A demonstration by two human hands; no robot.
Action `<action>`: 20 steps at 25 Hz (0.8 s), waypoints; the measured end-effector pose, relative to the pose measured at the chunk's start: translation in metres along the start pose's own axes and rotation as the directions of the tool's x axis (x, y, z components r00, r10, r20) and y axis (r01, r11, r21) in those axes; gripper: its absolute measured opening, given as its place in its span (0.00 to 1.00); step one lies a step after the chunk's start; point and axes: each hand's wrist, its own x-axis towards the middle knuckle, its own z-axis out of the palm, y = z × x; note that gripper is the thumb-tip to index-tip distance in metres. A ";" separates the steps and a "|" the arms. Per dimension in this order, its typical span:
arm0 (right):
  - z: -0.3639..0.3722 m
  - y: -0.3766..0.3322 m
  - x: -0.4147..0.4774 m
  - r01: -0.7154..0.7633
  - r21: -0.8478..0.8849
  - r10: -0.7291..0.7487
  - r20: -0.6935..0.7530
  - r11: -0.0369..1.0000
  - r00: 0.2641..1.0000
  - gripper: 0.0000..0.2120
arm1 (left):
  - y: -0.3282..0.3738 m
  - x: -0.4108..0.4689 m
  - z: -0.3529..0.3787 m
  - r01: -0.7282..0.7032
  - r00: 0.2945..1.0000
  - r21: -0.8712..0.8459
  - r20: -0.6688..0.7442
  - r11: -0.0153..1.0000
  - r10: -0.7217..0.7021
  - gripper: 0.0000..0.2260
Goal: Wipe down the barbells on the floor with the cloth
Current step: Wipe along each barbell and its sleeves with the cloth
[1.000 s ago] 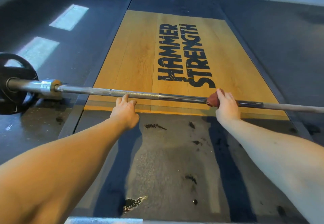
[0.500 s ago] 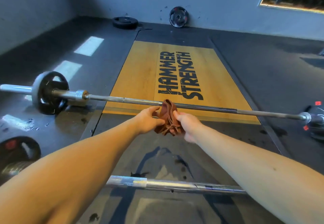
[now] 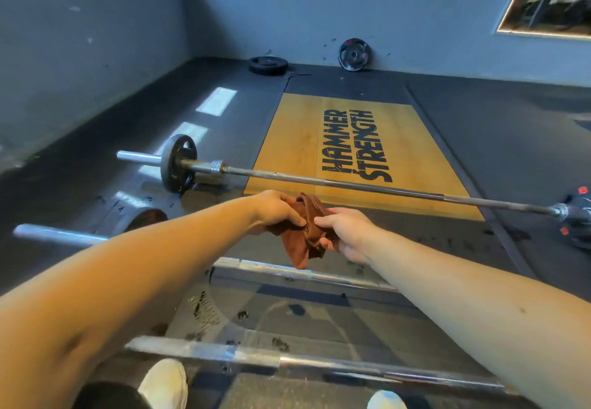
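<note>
1. The crumpled rust-brown cloth (image 3: pixel 303 242), earlier up against the long grey steel barbell (image 3: pixel 351 186), now hangs nearer, over a shiny chrome bar (image 3: pixel 287 272).
2. Curled fingers of the left hand (image 3: pixel 278 208) and right hand (image 3: pixel 347 234) pinch its soft folds.

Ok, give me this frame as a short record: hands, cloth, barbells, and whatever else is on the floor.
left hand: grips the cloth
right hand: pinches the cloth's other side
cloth: rust-brown, bunched, hanging between the hands
far barbell: on the floor at the wooden platform edge, black plate on its left end
middle barbell: below the hands, partly hidden by the left arm
near barbell: by the white shoes
other: flat plate and leaning plate at the wall
</note>
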 end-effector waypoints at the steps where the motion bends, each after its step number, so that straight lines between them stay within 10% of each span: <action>1: 0.003 0.012 -0.005 -0.014 0.016 0.014 -0.024 1.000 1.000 0.10 | -0.013 -0.011 0.005 0.025 0.999 -0.058 0.047 0.998 -0.023 0.21; 8: 0.015 0.045 -0.025 -0.090 -0.125 0.100 0.078 0.988 0.992 0.04 | -0.073 -0.045 0.027 0.071 0.989 -0.115 -0.118 0.991 -0.084 0.14; 14: 0.035 0.045 -0.029 0.183 -0.439 -0.073 0.256 0.880 0.964 0.35 | -0.083 -0.060 -0.010 0.044 0.982 -0.101 -0.180 0.994 -0.062 0.16; 20: 0.080 0.036 -0.016 0.144 -0.558 -0.055 0.172 0.818 0.983 0.11 | -0.102 -0.066 -0.044 0.089 0.963 0.016 -0.258 0.996 -0.082 0.22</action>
